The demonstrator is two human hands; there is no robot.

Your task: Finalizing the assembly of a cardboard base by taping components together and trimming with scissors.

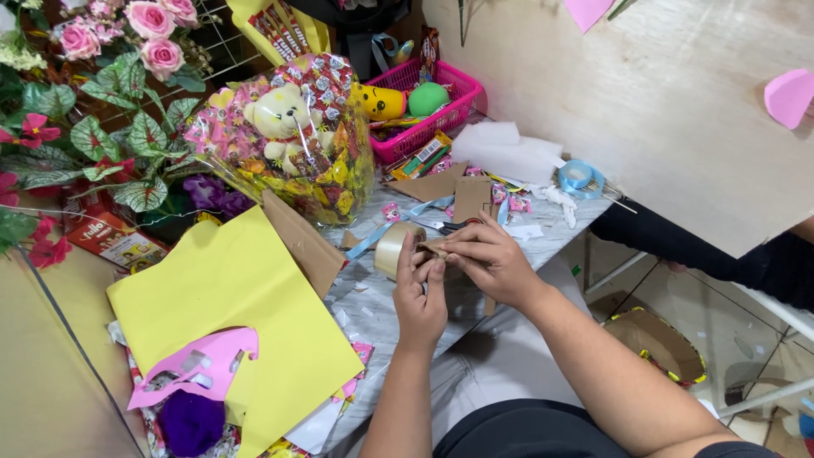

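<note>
Cluttered marble tabletop (543, 222): both hands' grips, left hand (420, 297) and right hand (487, 263), pinch a small brown cardboard piece (432, 247).

A roll of clear tape (397, 248), pale and glossy, stands on its edge on the grey worktop (555, 222), touching your left hand (420, 298). Just beside it, you pinch a small piece of brown cardboard (434, 247) between the fingertips of both hands, your right hand (490, 263) covering most of it; its shape cannot be made out.
</note>
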